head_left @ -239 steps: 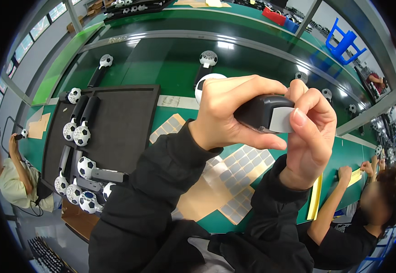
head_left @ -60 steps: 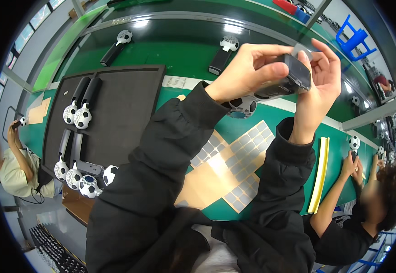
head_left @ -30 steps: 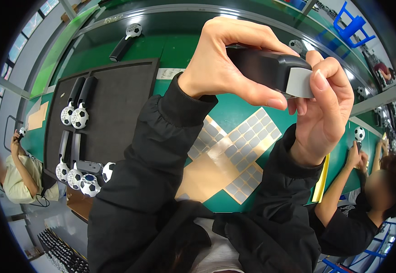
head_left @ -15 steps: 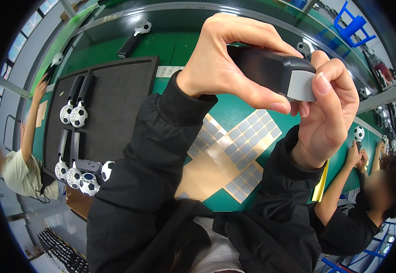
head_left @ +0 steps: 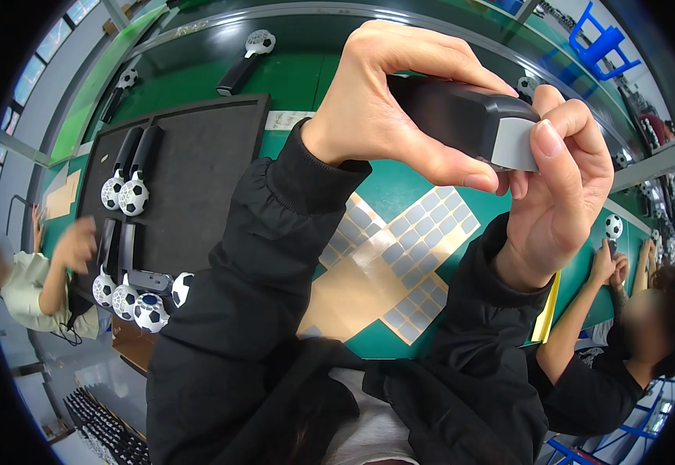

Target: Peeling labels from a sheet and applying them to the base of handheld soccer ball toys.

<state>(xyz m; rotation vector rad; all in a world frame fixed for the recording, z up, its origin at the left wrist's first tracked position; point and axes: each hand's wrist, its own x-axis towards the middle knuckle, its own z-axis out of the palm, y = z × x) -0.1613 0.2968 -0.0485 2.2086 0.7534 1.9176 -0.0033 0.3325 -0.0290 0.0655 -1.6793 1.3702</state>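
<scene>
My left hand (head_left: 372,105) wraps its thumb and fingers around a smooth black handle-shaped device (head_left: 454,120), raised close to the camera above the bench. A flat grey pad (head_left: 516,144) covers the end of the device facing right. My right hand (head_left: 562,178) pinches that end, with its thumb at the pad's right edge and other fingers behind and below. The far end of the device is hidden inside my left palm. Beneath my hands, backing sheets (head_left: 430,229) with rows of grey rounded-square stickers lie overlapping on the green bench.
At left, a dark tray (head_left: 198,155) holds several black-handled devices with football-patterned heads (head_left: 134,198). Beyond it, another such device (head_left: 248,62) lies on the green conveyor (head_left: 299,77). Co-workers sit left and right; a yellow strip (head_left: 547,310) lies beside my right sleeve.
My hands hold nearly the same pose. On the conveyor, the football-headed devices have shifted right. The left co-worker has let go of one there and drawn that hand back.
</scene>
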